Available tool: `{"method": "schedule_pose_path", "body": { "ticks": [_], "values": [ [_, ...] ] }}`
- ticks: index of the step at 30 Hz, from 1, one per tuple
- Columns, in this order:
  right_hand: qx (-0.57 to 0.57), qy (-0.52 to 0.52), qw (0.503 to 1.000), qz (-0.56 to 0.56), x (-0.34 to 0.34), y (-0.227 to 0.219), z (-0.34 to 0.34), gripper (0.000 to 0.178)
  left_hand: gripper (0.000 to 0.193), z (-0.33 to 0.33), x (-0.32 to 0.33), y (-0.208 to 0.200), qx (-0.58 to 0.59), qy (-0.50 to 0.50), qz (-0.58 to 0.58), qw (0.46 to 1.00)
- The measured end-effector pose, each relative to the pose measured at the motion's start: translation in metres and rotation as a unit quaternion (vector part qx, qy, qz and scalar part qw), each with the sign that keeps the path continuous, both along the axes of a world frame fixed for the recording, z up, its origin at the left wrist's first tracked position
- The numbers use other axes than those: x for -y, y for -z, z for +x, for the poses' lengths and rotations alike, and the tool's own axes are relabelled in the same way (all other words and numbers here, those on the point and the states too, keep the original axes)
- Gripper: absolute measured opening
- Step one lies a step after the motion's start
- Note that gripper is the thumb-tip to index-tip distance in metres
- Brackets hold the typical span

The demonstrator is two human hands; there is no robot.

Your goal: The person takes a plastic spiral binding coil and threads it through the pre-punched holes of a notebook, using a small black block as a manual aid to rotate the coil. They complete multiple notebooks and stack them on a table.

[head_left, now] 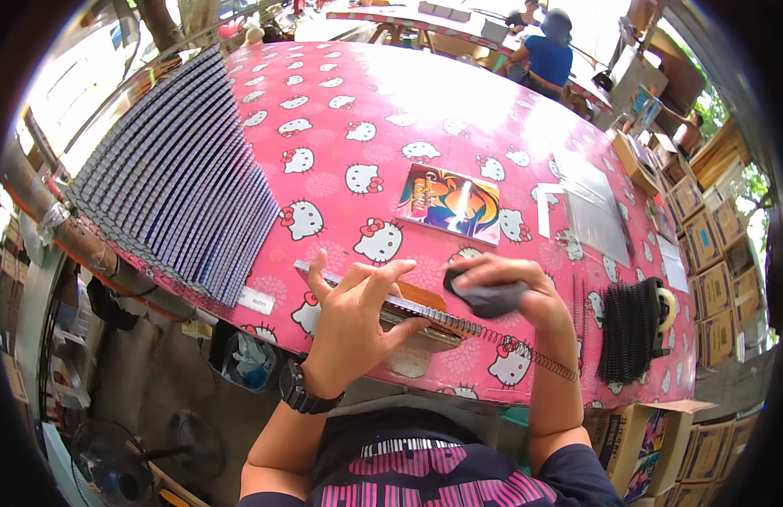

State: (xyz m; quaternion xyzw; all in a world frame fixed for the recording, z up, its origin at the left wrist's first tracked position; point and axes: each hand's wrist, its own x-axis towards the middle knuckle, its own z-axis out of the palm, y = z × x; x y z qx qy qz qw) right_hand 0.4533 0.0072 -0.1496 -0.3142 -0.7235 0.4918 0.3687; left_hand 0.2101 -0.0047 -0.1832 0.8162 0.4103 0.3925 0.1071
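Near the table's front edge, my left hand (351, 319) grips a notebook (404, 311) stood on edge, thumb on the near side and fingers over the top. A dark wire coil (446, 320) runs along the notebook's upper edge. Its loose end (535, 357) sticks out to the right, passing by my right forearm. My right hand (527, 286), smeared by motion, has its fingers around a dark grey, soft-looking piece (491, 299) just above the coil; its exact kind is unclear. Farther back, a booklet with a colourful printed cover (449, 203) lies flat.
Coil-bound notebooks (176, 182) are stacked in a long fanned row on the left. Black coils (625, 334) lie on the right beside a tape roll (667, 309). Clear plastic sheets (592, 211) rest farther back. Cartons (704, 279) line the right side. A person (550, 59) sits beyond the table.
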Motion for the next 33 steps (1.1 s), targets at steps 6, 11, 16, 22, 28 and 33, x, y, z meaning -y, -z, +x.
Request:
{"method": "schedule_pose_path", "body": {
  "ticks": [6, 11, 16, 22, 28, 33],
  "values": [
    [0.060, 0.021, 0.998, 0.015, -0.012, 0.004, -0.007, 0.056, 0.070, -0.013, -0.003, -0.004, 0.005, -0.026, 0.000, 1.000],
    [0.317, 0.115, 0.935, 0.114, -0.027, 0.009, -0.018, 0.061, 0.072, -0.018, -0.005, -0.004, 0.040, -0.033, -0.027, 0.998],
    [0.007, -0.074, 0.997, -0.014, -0.018, 0.009, -0.031, 0.063, 0.073, -0.024, -0.007, 0.003, 0.050, -0.016, -0.027, 0.998],
    [-0.092, -0.085, 0.992, -0.026, -0.027, 0.010, -0.036, 0.071, 0.070, -0.034, -0.025, 0.040, 0.357, -0.033, 0.020, 0.933],
    [0.048, -0.032, 0.998, 0.030, -0.033, -0.013, -0.040, 0.065, 0.049, -0.036, -0.023, 0.064, 0.592, 0.087, -0.234, 0.766],
    [0.070, -0.014, 0.997, 0.016, -0.029, 0.012, -0.048, 0.068, 0.053, -0.034, -0.017, 0.050, 0.508, 0.045, -0.175, 0.842]
  ]
}}
